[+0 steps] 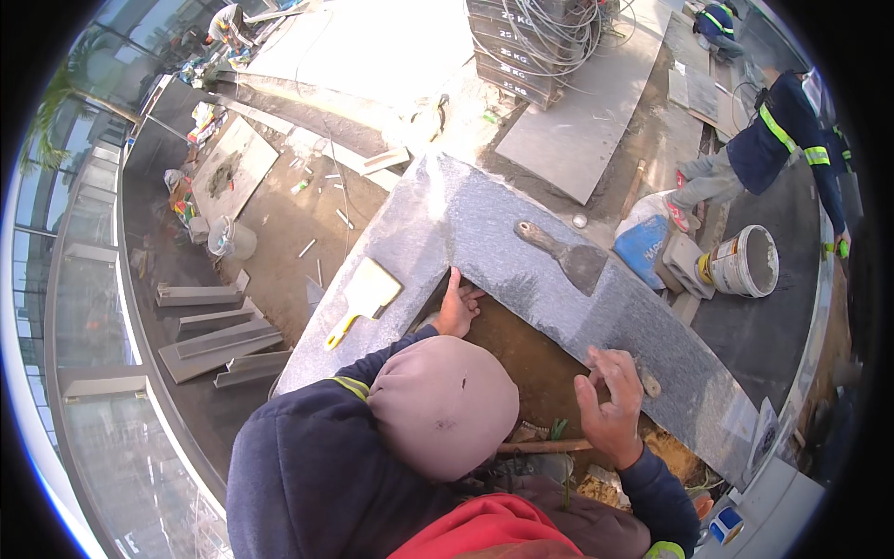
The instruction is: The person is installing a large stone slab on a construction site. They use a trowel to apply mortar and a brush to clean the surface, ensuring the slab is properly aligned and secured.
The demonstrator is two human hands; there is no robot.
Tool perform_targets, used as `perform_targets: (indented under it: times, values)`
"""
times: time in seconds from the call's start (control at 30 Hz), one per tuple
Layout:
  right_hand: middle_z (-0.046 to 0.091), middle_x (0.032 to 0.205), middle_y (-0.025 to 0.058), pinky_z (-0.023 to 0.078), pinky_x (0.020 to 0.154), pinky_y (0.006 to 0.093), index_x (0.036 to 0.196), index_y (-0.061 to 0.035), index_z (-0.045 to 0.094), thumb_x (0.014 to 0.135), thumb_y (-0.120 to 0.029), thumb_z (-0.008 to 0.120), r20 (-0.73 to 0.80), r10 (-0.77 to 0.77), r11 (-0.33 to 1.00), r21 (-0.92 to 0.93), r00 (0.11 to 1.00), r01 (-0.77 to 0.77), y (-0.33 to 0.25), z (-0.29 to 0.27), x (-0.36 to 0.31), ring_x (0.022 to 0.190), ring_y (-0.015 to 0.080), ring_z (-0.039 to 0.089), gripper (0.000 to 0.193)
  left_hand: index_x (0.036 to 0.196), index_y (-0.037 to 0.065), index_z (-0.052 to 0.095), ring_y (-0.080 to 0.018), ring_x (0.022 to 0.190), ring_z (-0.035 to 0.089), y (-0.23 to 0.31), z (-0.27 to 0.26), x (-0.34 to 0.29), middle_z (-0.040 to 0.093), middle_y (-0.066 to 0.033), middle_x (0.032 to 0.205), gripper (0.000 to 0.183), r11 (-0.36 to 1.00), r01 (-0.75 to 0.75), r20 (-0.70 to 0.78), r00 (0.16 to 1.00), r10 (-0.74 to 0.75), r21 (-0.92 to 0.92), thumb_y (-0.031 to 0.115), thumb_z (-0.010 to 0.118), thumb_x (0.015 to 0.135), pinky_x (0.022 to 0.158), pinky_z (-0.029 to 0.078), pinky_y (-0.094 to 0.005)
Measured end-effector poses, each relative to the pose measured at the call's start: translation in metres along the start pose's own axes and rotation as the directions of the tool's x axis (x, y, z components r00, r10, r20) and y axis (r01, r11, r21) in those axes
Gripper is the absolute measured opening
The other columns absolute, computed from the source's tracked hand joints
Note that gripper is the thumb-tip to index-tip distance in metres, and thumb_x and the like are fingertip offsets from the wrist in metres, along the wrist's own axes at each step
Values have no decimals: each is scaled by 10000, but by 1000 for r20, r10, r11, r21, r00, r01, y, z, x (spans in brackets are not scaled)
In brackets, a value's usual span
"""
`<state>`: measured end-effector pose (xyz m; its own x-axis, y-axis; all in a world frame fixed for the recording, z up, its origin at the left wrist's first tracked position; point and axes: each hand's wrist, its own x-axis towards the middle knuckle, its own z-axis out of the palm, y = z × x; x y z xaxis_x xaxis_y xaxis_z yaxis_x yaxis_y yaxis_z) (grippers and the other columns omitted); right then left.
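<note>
Two grey stone slabs [521,279] meet at an inside corner in front of me. My left hand [456,309] reaches to that corner, index finger stretched up against the slab edge, the other fingers loosely bent. My right hand [613,405] is raised beside the inner edge of the right-hand slab, its fingers half bent and apart, with nothing seen in it. A broad-bladed scraper [563,253] lies on the right-hand slab. On the left-hand one rests a yellow-handled tool [365,296] with a wide cream head, perhaps a brush. A small tan object [649,380] lies near my right hand.
My bent knee [442,405] is close below my left hand. Right of the slabs are a white bucket [742,264], a blue bag [643,244] and a bending co-worker [778,140]. Metal profiles [223,340] and another bucket [233,239] stand left; stacked boxes [517,47] are behind.
</note>
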<state>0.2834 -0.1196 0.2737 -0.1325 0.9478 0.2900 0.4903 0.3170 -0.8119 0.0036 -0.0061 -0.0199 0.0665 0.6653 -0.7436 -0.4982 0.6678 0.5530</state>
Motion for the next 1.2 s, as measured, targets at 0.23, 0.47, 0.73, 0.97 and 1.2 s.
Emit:
perform_targets:
  times: [0.23,0.47,0.73,0.97,1.2]
  values:
    - [615,1019,142,477,569,279,1220,17,624,842,25,684,-17,7,1000,-19,1000,-8,1,-3,-1,664,157,573,383,1470,-121,326,-111,662,363,1,2,-1,594,-185,1235,1181,1000,6,21,1000,-6,-5,855,478,822,683,378,-284]
    - [617,1017,143,474,572,278,1213,23,629,841,28,685,-11,41,999,8,999,-41,1,0,-2,669,151,571,376,1483,-116,316,-144,799,403,2,-3,0,558,-153,1312,1238,997,25,13,1000,-26,77,911,403,797,812,360,-308]
    - [615,1025,141,475,581,276,1222,24,626,842,35,682,4,37,999,-4,999,-37,5,2,-3,669,152,561,384,1468,-125,328,-124,750,397,2,0,-5,556,-146,1281,1229,998,0,42,999,-3,65,904,412,802,754,364,-288]
    - [615,1025,145,476,584,278,1228,23,624,845,34,680,10,42,999,1,999,-42,5,4,-3,665,152,565,387,1425,-122,390,-115,729,391,3,1,-8,572,-122,1201,1196,998,-12,33,999,10,68,903,405,809,727,364,-283]
    - [615,1026,147,479,591,287,1223,23,624,846,34,674,12,59,998,-2,998,-59,5,2,-4,658,155,568,380,1465,-118,336,-134,791,403,4,1,-5,548,-150,1285,1222,996,0,43,999,-4,88,910,381,807,806,362,-309]
